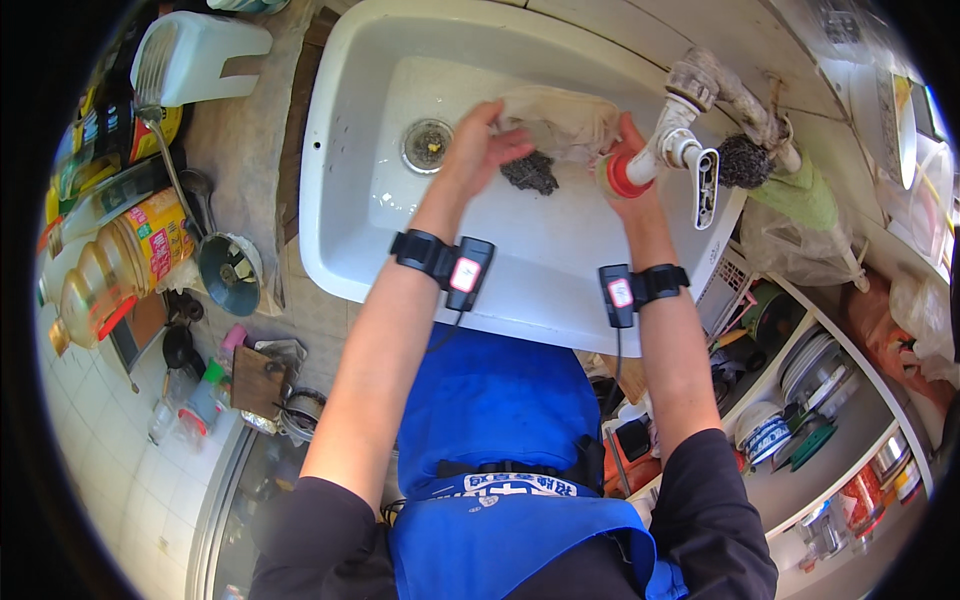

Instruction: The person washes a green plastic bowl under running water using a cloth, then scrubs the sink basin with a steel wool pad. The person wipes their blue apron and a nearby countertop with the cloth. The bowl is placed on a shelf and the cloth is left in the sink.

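A wet, pale cloth [562,120] lies crumpled at the far side of a white ceramic sink [540,255]. My left hand [484,146] is at the cloth's left end, fingers apart and nothing gripped. At its right end is my right hand [631,139], partly covered by the tap [660,150] and its red-ringed nozzle [628,176]. Whether those fingers grip the cloth is hidden. Just below the cloth, a dark wire-mesh scourer [529,174] rests on the basin floor. Left of my left hand sits the drain [427,146], with a small yellow scrap in it.
The tap's white pipe [705,79] juts over the basin's right side, another dark scourer [744,161] beside it. On the left ledge stand an oil bottle [105,277], a metal fork [154,112] and a funnel-like bowl [231,271]. Shelves [750,480] with dishes stand right.
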Demonstrator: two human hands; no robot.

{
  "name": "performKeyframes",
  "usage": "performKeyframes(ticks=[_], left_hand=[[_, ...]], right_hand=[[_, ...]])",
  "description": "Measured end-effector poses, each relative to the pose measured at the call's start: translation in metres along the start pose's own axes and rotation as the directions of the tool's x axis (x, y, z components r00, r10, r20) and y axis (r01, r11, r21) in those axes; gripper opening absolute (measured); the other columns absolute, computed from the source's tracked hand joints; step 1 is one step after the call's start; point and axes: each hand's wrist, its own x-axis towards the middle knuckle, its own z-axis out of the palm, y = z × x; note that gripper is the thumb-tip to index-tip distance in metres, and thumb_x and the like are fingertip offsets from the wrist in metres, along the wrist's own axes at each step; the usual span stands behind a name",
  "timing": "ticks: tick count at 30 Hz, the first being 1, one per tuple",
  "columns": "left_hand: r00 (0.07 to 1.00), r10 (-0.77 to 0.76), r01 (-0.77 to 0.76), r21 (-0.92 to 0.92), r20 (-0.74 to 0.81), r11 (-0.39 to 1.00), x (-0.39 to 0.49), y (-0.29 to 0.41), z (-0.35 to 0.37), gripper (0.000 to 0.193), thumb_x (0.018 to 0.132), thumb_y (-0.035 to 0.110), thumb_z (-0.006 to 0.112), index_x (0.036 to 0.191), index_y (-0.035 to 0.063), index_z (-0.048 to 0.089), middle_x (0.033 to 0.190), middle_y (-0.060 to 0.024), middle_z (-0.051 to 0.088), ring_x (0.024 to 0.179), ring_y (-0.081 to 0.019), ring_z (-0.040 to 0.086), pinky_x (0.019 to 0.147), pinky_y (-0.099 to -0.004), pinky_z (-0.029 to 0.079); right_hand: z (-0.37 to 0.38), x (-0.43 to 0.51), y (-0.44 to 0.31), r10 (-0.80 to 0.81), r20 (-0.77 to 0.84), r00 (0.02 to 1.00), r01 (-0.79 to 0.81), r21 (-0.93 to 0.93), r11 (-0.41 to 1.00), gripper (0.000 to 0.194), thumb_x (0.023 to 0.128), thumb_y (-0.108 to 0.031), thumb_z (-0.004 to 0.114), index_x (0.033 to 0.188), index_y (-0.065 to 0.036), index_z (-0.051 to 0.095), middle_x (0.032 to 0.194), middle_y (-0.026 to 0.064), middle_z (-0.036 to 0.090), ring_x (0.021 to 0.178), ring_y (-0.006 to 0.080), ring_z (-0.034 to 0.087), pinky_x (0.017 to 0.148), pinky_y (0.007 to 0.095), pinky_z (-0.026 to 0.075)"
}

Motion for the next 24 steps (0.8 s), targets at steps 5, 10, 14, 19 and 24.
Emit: performKeyframes(ticks=[5,10,14,19,24], left_hand=[[0.930,0.330,-0.338,0.738,0.165,0.584,-0.022,-0.049,0.044,0.028,0.095,0.026,0.051,0.081,0.0016,0.051,0.082,-0.0208,0.063,0.071,-0.0364,0.062,0.064,-0.0447,0.050],[0.883,0.469,-0.139,0.961,0.011,0.239,-0.016,-0.045,0.041,0.037,0.096,0.035,0.040,0.086,0.0038,0.057,0.074,-0.0223,0.065,0.074,-0.0451,0.062,0.066,-0.0533,0.049],[0.831,0.521,-0.220,0.975,0.196,-0.015,-0.012,-0.045,0.032,0.036,0.096,0.035,0.041,0.089,0.0045,0.058,0.075,-0.0227,0.065,0.073,-0.0419,0.064,0.066,-0.0506,0.051],[0.890,0.440,-0.196,0.773,-0.118,0.603,0.003,-0.019,0.014,0.041,0.098,0.044,0.044,0.108,0.0066,0.056,0.082,-0.0126,0.065,0.070,-0.0257,0.067,0.059,-0.0423,0.052],[0.956,-0.223,0.289,0.469,-0.192,0.835,-0.001,-0.018,0.016,0.032,0.094,0.034,0.058,0.102,0.0036,0.059,0.087,-0.0060,0.062,0.067,-0.0170,0.057,0.061,-0.0312,0.048]], right_hand=[[0.036,0.000,0.048,-0.002,-0.153,0.988,-0.034,-0.236,0.971,0.026,0.097,-0.038,0.053,0.085,-0.016,0.052,0.073,-0.0048,0.045,0.057,0.0083,0.042,0.045,0.0247,0.030],[0.051,-0.012,0.065,0.212,-0.248,0.945,-0.251,-0.136,0.958,0.025,0.099,-0.039,0.049,0.088,-0.016,0.051,0.072,-0.0040,0.044,0.054,0.0082,0.039,0.040,0.0239,0.025],[0.047,-0.019,0.047,0.302,-0.140,0.943,-0.324,-0.176,0.929,0.023,0.098,-0.038,0.051,0.094,-0.016,0.052,0.077,-0.0027,0.050,0.057,0.0089,0.045,0.038,0.0245,0.025],[0.032,-0.029,0.013,0.256,-0.107,0.961,-0.232,0.200,0.952,0.019,0.092,-0.020,0.063,0.108,-0.013,0.057,0.089,-0.0046,0.057,0.072,0.0081,0.052,0.044,0.0195,0.031],[0.038,-0.049,-0.008,0.049,0.112,0.992,0.019,-0.537,0.844,0.027,0.087,-0.011,0.067,0.113,-0.010,0.060,0.095,-0.0012,0.061,0.083,0.0099,0.057,0.058,0.0237,0.044]])
